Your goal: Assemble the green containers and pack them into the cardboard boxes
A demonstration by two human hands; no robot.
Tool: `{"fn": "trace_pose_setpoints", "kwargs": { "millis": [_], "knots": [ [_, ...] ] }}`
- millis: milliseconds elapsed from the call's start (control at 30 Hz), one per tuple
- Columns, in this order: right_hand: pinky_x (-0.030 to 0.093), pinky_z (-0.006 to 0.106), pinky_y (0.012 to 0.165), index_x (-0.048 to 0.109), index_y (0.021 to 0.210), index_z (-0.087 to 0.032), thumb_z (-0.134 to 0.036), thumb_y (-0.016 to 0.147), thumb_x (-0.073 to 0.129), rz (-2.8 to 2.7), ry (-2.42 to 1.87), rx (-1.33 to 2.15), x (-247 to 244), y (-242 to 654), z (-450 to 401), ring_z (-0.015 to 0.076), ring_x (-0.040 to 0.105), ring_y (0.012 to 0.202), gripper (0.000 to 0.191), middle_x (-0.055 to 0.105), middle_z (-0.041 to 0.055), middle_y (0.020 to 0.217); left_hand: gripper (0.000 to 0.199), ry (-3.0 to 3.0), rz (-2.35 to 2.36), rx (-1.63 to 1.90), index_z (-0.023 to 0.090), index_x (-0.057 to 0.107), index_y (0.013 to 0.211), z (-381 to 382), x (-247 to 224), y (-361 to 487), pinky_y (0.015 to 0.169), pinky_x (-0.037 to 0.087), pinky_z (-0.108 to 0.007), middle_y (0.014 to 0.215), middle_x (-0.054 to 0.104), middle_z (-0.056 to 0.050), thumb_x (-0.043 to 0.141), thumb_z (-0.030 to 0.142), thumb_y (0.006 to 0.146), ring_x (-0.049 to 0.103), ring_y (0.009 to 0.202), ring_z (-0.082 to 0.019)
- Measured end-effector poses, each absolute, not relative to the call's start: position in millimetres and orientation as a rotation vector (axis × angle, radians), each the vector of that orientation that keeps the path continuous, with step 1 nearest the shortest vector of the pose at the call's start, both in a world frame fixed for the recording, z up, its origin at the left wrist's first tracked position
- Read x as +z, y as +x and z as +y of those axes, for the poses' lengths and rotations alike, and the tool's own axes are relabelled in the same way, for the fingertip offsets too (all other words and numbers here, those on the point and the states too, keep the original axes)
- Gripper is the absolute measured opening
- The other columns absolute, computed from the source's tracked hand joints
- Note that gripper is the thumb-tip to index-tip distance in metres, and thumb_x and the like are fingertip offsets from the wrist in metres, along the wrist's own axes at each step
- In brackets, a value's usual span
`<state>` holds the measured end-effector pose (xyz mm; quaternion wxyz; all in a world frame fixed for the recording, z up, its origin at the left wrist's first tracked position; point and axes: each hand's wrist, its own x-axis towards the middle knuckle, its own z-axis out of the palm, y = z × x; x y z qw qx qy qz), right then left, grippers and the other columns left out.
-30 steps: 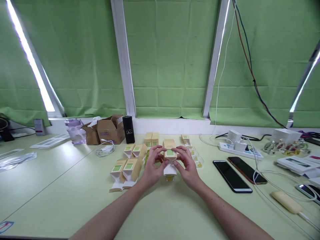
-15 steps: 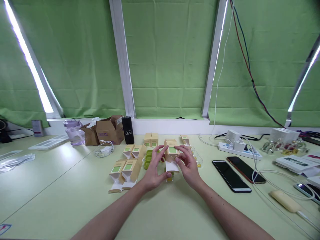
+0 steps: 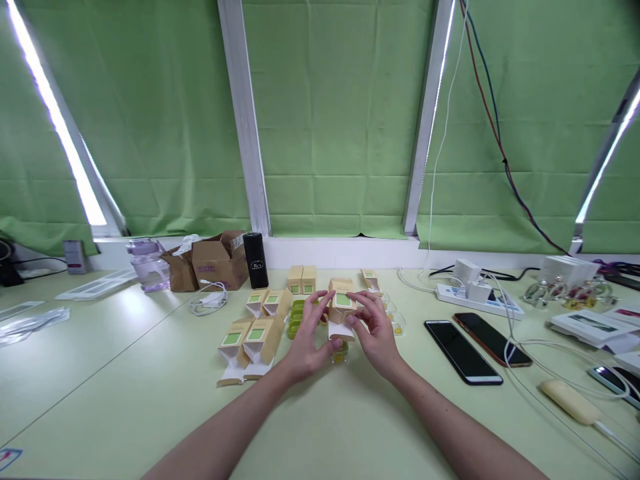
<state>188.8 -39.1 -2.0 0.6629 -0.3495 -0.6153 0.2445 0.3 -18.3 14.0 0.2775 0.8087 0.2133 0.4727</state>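
Note:
Between my two hands is a small tan cardboard box (image 3: 343, 311) with a green label, its white-lined end flap hanging down toward me. My left hand (image 3: 309, 339) has its fingertips on the box's left side. From the right, my right hand (image 3: 376, 331) grips the box's edge and flap. Just below the flap, a small clear jar (image 3: 340, 353) with yellow contents stands on the table. Beside my left fingers, green lids (image 3: 294, 322) lie in a group. Clear jars (image 3: 397, 324) show partly behind my right hand.
Several open tan boxes (image 3: 263, 337) stand to the left, with two closed boxes (image 3: 301, 280) farther back. One more box (image 3: 371, 279) is at the back right. Phones (image 3: 463, 353) and a power strip (image 3: 480, 303) lie right, a carton (image 3: 220, 261) and bottle (image 3: 149, 267) back left.
The box in my hands has shifted slightly left, and its flap has lifted a little, showing more of the jar below. My hands have otherwise barely moved.

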Motion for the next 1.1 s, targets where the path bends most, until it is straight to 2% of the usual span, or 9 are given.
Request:
{"fn": "trace_pose_setpoints", "kwargs": {
  "millis": [233, 400, 600, 833, 1100],
  "knots": [
    [0.061, 0.041, 0.092, 0.067, 0.132, -0.033, -0.035, 0.096, 0.065, -1.407, -0.814, 0.529, -2.9, 188.1, -39.4, 0.015, 0.069, 0.09, 0.036, 0.045, 0.0081, 0.136, 0.072, 2.153, 0.567, 1.287, 0.033, 0.039, 0.156, -19.1, 15.8, 0.5, 0.112, 0.04, -0.051, 0.156, 0.031, -0.013, 0.065, 0.055, 0.093, 0.04, 0.137, -0.034],
    [0.061, 0.041, 0.094, 0.067, 0.133, -0.035, -0.036, 0.096, 0.066, -1.434, -0.816, 0.53, -3.3, 187.2, -39.5, 0.0158, 0.068, 0.094, 0.037, 0.044, 0.0071, 0.135, 0.067, 2.105, 0.586, 1.299, 0.031, 0.041, 0.153, -19.0, 14.9, 0.4, 0.105, 0.045, -0.048, 0.151, 0.033, -0.013, 0.063, 0.055, 0.095, 0.052, 0.12, -0.029],
    [0.058, 0.042, 0.097, 0.065, 0.136, -0.037, -0.036, 0.097, 0.064, -1.488, -0.812, 0.499, -2.7, 188.8, -41.1, 0.0157, 0.068, 0.093, 0.039, 0.043, 0.0078, 0.137, 0.061, 2.061, 0.598, 1.322, 0.03, 0.044, 0.148, -17.9, 14.8, 0.1, 0.099, 0.046, -0.044, 0.148, 0.036, -0.013, 0.063, 0.054, 0.095, 0.055, 0.113, -0.027],
    [0.057, 0.042, 0.096, 0.063, 0.14, -0.035, -0.039, 0.102, 0.056, -1.536, -0.777, 0.507, 0.3, 190.6, -46.7, 0.018, 0.065, 0.097, 0.039, 0.042, 0.0096, 0.136, 0.059, 1.985, 0.593, 1.325, 0.027, 0.045, 0.144, -16.5, 14.9, 0.5, 0.098, 0.047, -0.042, 0.147, 0.041, -0.014, 0.064, 0.053, 0.094, 0.055, 0.115, -0.027],
    [0.054, 0.044, 0.102, 0.062, 0.141, -0.035, -0.041, 0.102, 0.055, -1.563, -0.752, 0.504, 1.9, 189.5, -49.3, 0.0197, 0.063, 0.102, 0.04, 0.041, 0.0094, 0.136, 0.06, 1.858, 0.558, 1.306, 0.026, 0.042, 0.143, -16.6, 13.3, 1.9, 0.098, 0.048, -0.041, 0.139, 0.052, -0.015, 0.066, 0.05, 0.094, 0.059, 0.113, -0.026]
  ]
}}
